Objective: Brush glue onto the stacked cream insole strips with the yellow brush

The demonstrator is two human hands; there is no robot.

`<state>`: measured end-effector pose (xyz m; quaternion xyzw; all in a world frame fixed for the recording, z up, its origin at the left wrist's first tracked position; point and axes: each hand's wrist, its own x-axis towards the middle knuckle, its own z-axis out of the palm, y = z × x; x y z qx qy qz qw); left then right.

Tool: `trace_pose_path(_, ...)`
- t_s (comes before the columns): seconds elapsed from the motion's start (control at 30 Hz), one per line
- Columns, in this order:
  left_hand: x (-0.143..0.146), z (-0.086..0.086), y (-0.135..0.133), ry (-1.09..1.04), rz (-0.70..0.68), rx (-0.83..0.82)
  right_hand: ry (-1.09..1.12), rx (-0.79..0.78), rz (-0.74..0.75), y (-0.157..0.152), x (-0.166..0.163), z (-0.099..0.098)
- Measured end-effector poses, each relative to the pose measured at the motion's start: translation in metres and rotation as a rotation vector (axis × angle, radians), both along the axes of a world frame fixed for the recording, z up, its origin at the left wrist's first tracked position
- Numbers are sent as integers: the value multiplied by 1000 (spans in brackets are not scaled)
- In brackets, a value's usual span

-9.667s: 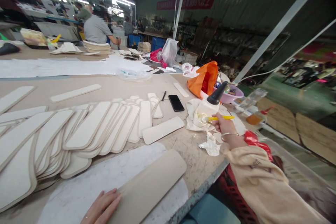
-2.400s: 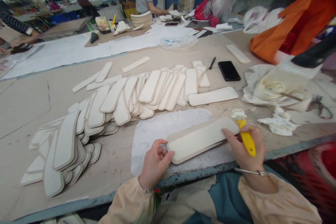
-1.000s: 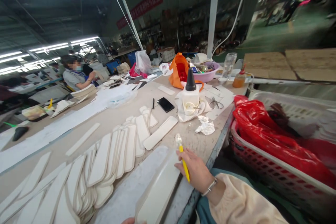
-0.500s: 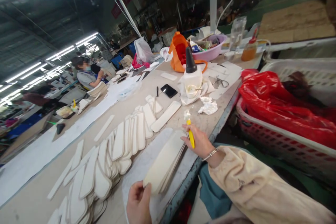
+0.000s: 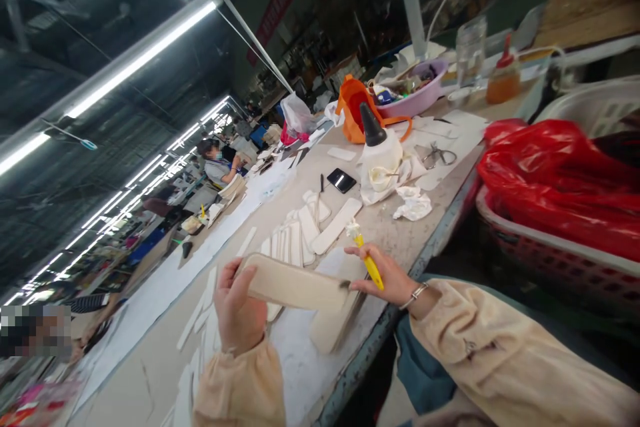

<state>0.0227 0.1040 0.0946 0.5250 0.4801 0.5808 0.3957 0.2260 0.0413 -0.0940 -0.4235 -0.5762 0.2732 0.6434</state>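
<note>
Your hands have open bench just ahead of them, on the pale mat (image 5: pixel 305 360) at the near edge. Farther left, the overlapping cream panels (image 5: pixel 295 240) block the way. Far right, the glue bottle (image 5: pixel 379 155), crumpled tissue (image 5: pixel 413 203) and red-bagged basket (image 5: pixel 560 207) crowd any reach.

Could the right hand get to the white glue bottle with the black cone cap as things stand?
Probably yes, but not freely: the right hand grips a yellow-handled brush and steadies the cream oblong panel. The white glue bottle with the black cone cap stands ahead across bare tabletop.
</note>
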Motion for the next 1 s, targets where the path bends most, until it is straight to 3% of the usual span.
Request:
trace_pose_path(0.1, 14, 15, 6, -12, -14, 10, 124, 0, 70, -3, -2, 2)
trace_pose_path(0.2, 21, 16, 11, -17, -8, -6, 255, -43, 104, -7, -5, 4)
trace_pose_path(0.4, 18, -11, 22, -31, 59, -73, 209, -125, -73, -8, -5, 3)
trace_pose_path(0.6, 6, -38, 27, -26, 152, -95, 228, -151, -111, -6, -3, 0)
trace_pose_path(1.0, -3, -57, 11, -330, 145, -213, 270, -153, -121, -2, -5, -6)
